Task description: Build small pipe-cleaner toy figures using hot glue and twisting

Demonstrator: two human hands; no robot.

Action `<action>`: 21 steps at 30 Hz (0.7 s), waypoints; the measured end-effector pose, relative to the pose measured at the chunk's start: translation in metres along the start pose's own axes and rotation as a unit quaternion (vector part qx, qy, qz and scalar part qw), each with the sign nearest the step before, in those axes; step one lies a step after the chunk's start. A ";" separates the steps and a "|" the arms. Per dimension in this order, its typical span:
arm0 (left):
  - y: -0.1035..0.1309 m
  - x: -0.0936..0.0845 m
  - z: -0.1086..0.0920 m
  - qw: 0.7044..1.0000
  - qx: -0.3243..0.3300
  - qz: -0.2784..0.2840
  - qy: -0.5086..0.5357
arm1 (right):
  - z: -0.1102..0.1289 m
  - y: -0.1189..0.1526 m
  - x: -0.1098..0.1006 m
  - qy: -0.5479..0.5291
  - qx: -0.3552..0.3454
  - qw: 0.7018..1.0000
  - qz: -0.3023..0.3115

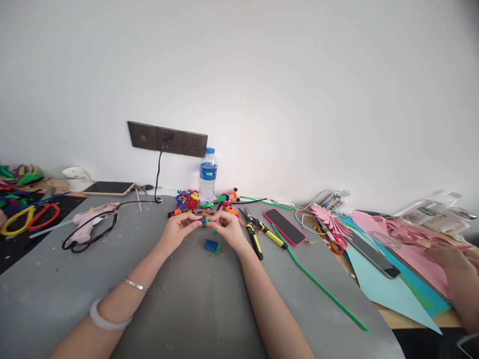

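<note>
My left hand [179,230] and my right hand [227,229] meet over the middle of the grey table. Between their pinched fingertips is a small purple-and-green fuzzy craft piece [203,220], apparently made of pipe cleaner; fingers cover part of it. Just below lies a short blue block with a green end [212,245]. Behind the hands stand several small pipe-cleaner figures, among them a red one with a yellow face [193,199] and a purple-blue one [181,199]. Pliers with yellow-and-black handles [255,242] rest right of my right hand.
A water bottle [208,174] stands against the wall. Left are a pink glue gun [85,219] with a looping black cord and a phone [109,188]. To the right lie a pink-cased phone [285,227] and a long green pipe cleaner [325,289]. Another person's hand [449,259] touches pink paper.
</note>
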State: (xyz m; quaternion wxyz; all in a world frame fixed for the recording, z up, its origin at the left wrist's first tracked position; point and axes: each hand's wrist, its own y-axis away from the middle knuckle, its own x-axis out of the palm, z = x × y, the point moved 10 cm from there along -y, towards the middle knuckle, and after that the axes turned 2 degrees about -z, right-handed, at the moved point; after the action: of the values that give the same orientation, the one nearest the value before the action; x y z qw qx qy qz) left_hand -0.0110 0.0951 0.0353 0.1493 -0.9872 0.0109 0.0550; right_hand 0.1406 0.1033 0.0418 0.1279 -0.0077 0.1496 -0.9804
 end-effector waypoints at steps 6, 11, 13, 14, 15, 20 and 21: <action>0.001 0.000 0.002 1.000 0.001 0.003 0.000 | 0.001 -0.001 0.001 0.004 -0.002 1.000 0.002; 0.000 0.001 0.003 1.000 0.003 0.006 -0.001 | 0.000 -0.001 0.000 0.001 -0.009 1.000 0.004; 0.000 0.001 0.002 1.000 0.004 0.007 -0.002 | -0.001 -0.001 0.000 0.002 -0.008 1.000 0.004; 0.000 0.002 0.001 1.000 0.004 0.007 -0.003 | -0.002 -0.001 -0.001 0.003 -0.008 1.000 0.004; 0.000 0.001 0.000 1.000 0.004 0.007 -0.004 | -0.002 -0.001 -0.001 0.005 -0.007 1.000 0.003; 0.000 0.001 0.002 1.000 0.004 0.005 -0.006 | -0.001 -0.001 -0.001 0.015 -0.006 1.000 0.000; 0.000 0.001 0.003 1.000 0.003 0.007 -0.006 | 0.000 -0.001 -0.001 0.015 -0.006 1.000 -0.002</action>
State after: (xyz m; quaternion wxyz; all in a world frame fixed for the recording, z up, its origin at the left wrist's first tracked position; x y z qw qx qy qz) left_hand -0.0103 0.0957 0.0322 0.1518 -0.9864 0.0168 0.0614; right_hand 0.1412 0.1041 0.0421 0.1238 0.0057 0.1578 -0.9797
